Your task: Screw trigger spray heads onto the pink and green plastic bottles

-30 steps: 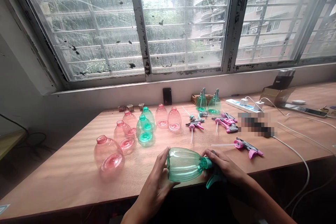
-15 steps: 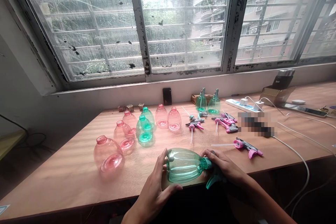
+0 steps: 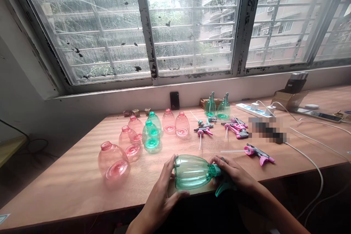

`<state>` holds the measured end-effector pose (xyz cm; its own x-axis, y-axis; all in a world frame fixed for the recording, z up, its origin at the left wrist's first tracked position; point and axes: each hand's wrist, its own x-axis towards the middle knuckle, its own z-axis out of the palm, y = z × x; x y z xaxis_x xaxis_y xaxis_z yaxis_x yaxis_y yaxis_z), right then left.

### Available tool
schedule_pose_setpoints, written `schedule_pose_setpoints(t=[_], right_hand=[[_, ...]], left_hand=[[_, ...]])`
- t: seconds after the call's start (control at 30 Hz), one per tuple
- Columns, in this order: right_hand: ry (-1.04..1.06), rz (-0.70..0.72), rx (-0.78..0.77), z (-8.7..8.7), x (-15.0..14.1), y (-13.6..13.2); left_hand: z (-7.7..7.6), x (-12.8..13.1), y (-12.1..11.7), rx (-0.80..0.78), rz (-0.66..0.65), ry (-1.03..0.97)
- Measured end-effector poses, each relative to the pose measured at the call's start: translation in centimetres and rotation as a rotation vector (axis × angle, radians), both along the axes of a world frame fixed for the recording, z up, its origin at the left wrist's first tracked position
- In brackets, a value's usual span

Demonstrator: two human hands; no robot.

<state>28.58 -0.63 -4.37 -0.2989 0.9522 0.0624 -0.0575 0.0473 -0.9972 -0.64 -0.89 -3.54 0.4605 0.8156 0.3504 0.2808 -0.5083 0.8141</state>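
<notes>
A green see-through spray bottle [image 3: 193, 172] lies on its side at the table's front edge, its base to the left and its neck to the right. My left hand [image 3: 164, 186] is wrapped around the base, fingers behind it and thumb below. At the neck, my right hand [image 3: 230, 171] grips the green trigger spray head [image 3: 222, 189], whose lever points down. The right palm hides part of that head. Beyond my hands stand two open green bottles [image 3: 151, 137] and several open pink bottles [image 3: 113, 161].
Pink-and-grey spray heads [image 3: 257, 153] with tubes lie on the right of the wooden table [image 3: 68, 190]. Two green bottles with heads fitted [image 3: 224, 108] stand at the back. A power strip [image 3: 253, 109], cables and a black phone [image 3: 174, 101] are near the wall.
The green spray bottle has turned slightly in my hands, and my left thumb has shifted a little along its underside. My right hand stays almost still.
</notes>
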Motion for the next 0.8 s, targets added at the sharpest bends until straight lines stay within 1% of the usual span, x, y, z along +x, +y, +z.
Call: schedule_pose_setpoints(t=[0.13, 0.27, 0.57, 0.67, 0.8], right_hand=[[0.009, 0.001, -0.004, 0.06, -0.01, -0.05], [0.011, 0.004, -0.002, 0.04, -0.03, 0.09], [0.006, 0.008, 0.002, 0.29, -0.21, 0.01], [-0.005, 0.006, 0.004, 0.28, -0.18, 0.0], [0.002, 0.009, -0.005, 0.12, -0.12, 0.13]], left_hand=[[0.07, -0.02, 0.01, 0.029, -0.004, 0.015], [-0.18, -0.14, -0.1, 0.029, 0.007, 0.038], [-0.63, -0.16, 0.06, -0.047, -0.003, -0.009], [-0.47, -0.07, -0.05, -0.06, -0.004, -0.022], [0.06, 0.04, -0.22, -0.032, -0.026, -0.028]])
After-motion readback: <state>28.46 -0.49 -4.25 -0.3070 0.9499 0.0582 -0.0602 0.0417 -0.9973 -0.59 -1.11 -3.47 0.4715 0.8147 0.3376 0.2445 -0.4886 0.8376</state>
